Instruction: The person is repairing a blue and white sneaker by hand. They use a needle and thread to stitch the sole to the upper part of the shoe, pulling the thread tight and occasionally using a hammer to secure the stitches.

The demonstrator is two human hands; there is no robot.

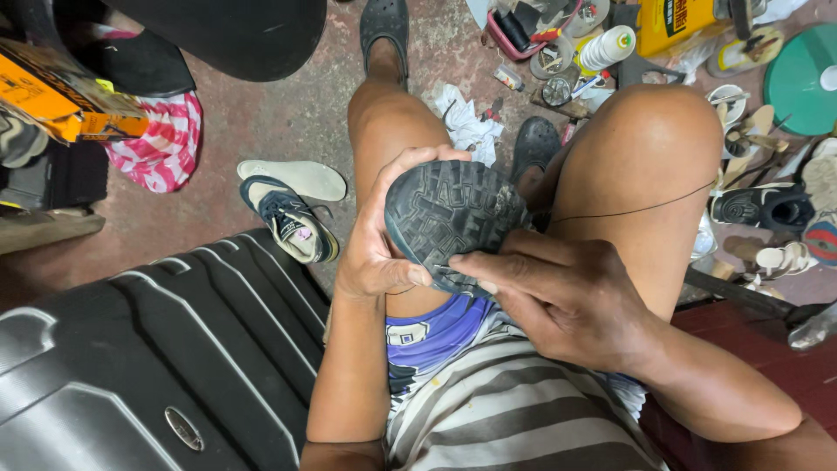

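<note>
Head view: a dark shoe rests sole-up between the person's bare knees. The left hand wraps its left edge, thumb pressed on the sole rim. The right hand pinches at the near rim with fingers closed, a thin thread running taut across the right knee. A black ribbed suitcase crowds the left; scattered shoes and tools hem the floor ahead

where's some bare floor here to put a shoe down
Bare floor lies between the striped bag, the white insole and the left leg. A smaller patch sits by the sandaled foot. Right of the right knee it is crowded with tools and shoes; the suitcase fills the lower left.
</note>
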